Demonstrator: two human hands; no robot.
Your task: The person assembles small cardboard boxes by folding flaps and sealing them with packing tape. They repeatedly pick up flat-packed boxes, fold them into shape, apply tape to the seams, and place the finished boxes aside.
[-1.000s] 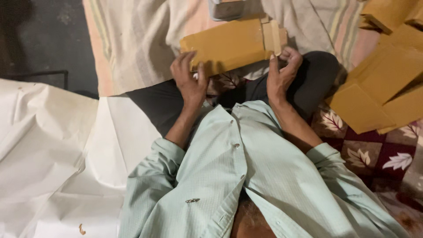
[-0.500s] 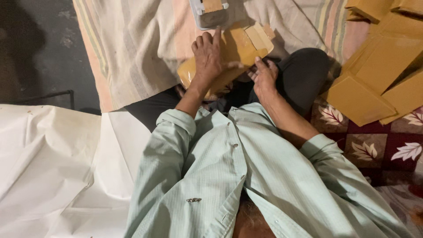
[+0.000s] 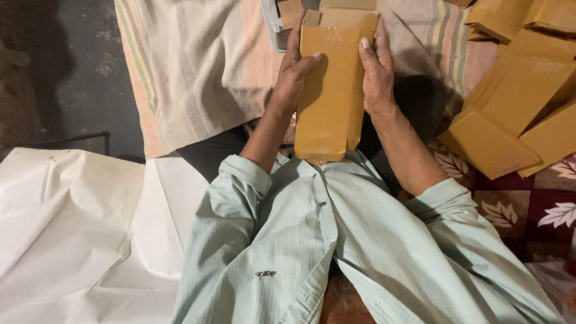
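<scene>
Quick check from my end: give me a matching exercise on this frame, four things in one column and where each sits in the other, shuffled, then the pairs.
Things:
1. envelope
2. envelope pile
3. white sheet
4. striped cloth

Places:
A. spread on the floor at the person's left
B. stacked at the person's right, on the patterned mat
C. held between the left hand and right hand
D. laid out ahead, under the hands

Pairs: 1-C, 2-B, 3-A, 4-D
</scene>
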